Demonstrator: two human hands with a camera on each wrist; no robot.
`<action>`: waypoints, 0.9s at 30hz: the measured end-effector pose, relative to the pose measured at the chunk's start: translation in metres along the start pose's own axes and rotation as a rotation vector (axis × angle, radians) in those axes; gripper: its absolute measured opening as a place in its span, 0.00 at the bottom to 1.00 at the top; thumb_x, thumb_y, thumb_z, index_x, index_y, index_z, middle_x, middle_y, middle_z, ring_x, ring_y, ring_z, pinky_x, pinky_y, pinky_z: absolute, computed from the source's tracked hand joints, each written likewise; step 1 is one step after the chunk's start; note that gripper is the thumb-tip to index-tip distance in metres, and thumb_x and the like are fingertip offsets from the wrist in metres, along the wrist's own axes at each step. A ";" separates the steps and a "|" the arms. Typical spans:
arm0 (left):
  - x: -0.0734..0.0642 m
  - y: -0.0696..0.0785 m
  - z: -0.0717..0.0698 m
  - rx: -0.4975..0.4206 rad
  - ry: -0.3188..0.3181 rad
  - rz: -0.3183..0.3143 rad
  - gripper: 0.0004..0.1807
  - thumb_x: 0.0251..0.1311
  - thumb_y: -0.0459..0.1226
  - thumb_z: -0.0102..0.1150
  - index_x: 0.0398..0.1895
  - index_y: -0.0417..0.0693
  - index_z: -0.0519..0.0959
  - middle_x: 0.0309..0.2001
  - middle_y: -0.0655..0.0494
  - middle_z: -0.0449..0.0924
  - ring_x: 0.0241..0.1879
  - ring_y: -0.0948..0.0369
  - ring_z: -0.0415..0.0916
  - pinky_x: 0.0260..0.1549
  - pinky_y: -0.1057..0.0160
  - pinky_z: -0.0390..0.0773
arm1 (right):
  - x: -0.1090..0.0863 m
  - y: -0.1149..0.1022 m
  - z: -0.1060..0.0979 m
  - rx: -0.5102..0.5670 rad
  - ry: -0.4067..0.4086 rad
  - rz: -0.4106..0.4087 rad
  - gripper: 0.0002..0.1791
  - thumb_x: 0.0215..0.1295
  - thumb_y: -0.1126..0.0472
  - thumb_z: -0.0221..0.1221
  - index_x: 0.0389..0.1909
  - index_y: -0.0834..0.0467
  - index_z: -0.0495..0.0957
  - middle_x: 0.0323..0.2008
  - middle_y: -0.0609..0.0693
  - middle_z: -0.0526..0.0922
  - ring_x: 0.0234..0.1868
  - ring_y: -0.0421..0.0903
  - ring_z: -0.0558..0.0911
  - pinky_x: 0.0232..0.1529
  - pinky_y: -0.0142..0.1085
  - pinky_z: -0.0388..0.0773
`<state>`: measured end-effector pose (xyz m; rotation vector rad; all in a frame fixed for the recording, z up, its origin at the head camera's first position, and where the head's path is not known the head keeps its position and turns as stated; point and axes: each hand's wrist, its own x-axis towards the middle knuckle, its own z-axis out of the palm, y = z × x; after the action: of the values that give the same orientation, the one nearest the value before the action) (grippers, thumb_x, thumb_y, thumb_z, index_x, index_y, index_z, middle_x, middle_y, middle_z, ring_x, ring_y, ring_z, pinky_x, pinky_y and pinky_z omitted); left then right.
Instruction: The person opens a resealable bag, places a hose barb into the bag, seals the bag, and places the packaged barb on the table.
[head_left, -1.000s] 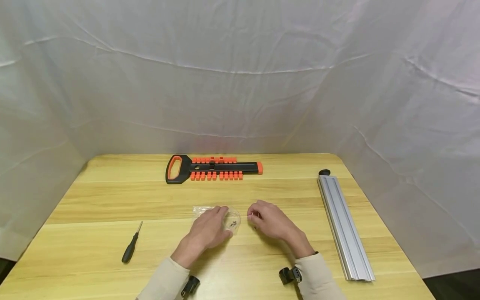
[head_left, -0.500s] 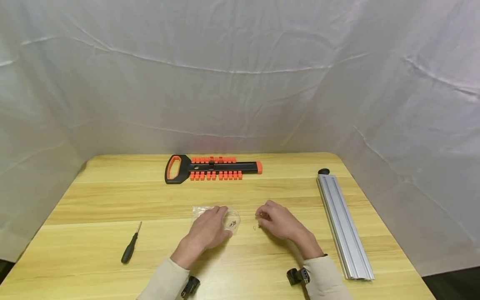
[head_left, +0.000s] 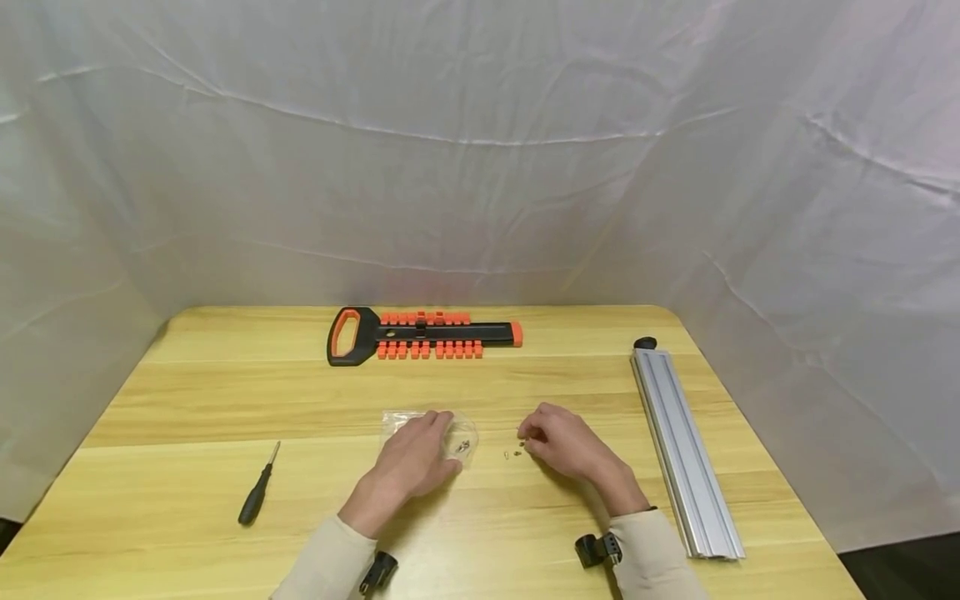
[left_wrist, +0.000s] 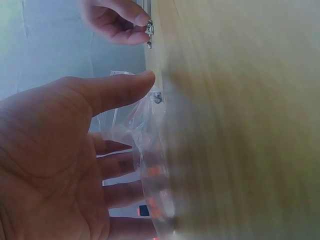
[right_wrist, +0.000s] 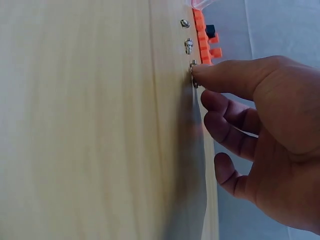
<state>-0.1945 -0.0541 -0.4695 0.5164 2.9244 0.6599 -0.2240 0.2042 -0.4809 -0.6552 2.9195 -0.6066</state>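
Laying out small screws [head_left: 517, 453] on the desk [head_left: 480, 533] between the hands seems underway, the right hand [head_left: 567, 446] with its thumb at them, its grip too hidden to tell, the left hand [head_left: 411, 457] relaxed over the clear bag [head_left: 462, 432], the next move likely calling for delicate fingertip spacing.

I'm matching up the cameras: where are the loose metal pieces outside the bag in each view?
Head: metal pieces slightly right of centre, below the middle.
Left wrist: metal pieces near the top, about centre.
Right wrist: metal pieces in the upper part, right of centre.
Shared landmark: the right hand, beside them in every view.
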 end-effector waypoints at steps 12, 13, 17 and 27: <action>0.001 0.001 -0.001 0.014 0.016 0.006 0.36 0.54 0.47 0.68 0.64 0.43 0.69 0.58 0.42 0.75 0.55 0.44 0.75 0.57 0.47 0.75 | 0.004 -0.001 0.001 -0.036 0.005 -0.023 0.02 0.60 0.59 0.64 0.33 0.48 0.84 0.31 0.37 0.78 0.36 0.37 0.74 0.43 0.36 0.74; 0.001 0.001 -0.001 0.014 0.015 0.004 0.36 0.54 0.47 0.68 0.64 0.43 0.68 0.58 0.42 0.75 0.55 0.44 0.75 0.57 0.47 0.75 | 0.004 -0.002 0.001 -0.040 0.005 -0.023 0.02 0.60 0.58 0.65 0.33 0.48 0.84 0.32 0.37 0.78 0.37 0.37 0.74 0.43 0.37 0.74; 0.001 0.001 -0.002 0.012 0.013 0.001 0.36 0.54 0.47 0.67 0.64 0.43 0.68 0.59 0.42 0.74 0.55 0.44 0.74 0.57 0.47 0.75 | 0.004 -0.003 0.001 -0.046 -0.001 -0.018 0.01 0.62 0.58 0.63 0.32 0.48 0.84 0.32 0.38 0.77 0.40 0.40 0.75 0.47 0.40 0.75; 0.001 0.002 0.000 0.004 0.000 -0.007 0.37 0.54 0.47 0.68 0.65 0.43 0.68 0.59 0.42 0.74 0.56 0.44 0.74 0.58 0.46 0.74 | 0.003 -0.008 0.004 -0.065 0.006 -0.025 0.03 0.64 0.57 0.61 0.31 0.45 0.80 0.34 0.38 0.76 0.42 0.41 0.72 0.45 0.42 0.71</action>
<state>-0.1948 -0.0524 -0.4687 0.5062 2.9269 0.6527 -0.2231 0.1944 -0.4808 -0.6987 2.9525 -0.5185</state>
